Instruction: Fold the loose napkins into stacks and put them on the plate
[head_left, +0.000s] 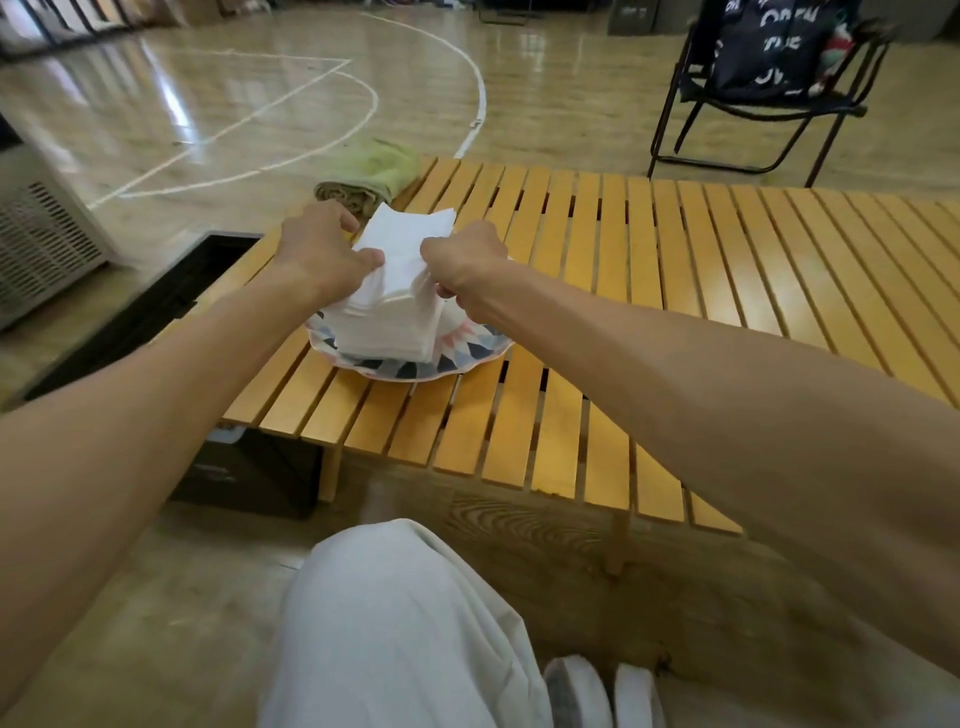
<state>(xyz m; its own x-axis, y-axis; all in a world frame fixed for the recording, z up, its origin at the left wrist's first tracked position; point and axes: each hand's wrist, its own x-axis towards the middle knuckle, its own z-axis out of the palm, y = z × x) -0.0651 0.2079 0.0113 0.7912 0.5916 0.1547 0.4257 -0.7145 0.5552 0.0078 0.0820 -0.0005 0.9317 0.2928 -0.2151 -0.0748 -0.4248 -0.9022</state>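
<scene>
A thick stack of white napkins (387, 322) rests on a patterned plate (467, 358) near the left end of a slatted wooden table (649, 291). A white napkin (405, 239) lies on top of the stack, its far edge raised. My left hand (322, 249) grips its left side with thumb and fingers. My right hand (462, 260) pinches its right side. Both hands hover over the top of the stack.
A rolled green and brown cloth (369, 174) lies at the table's far left corner. A folding chair with a dark bag (769, 67) stands beyond the table. A grey vented unit (41, 244) is on the left. My knee in white trousers (395, 623) is below.
</scene>
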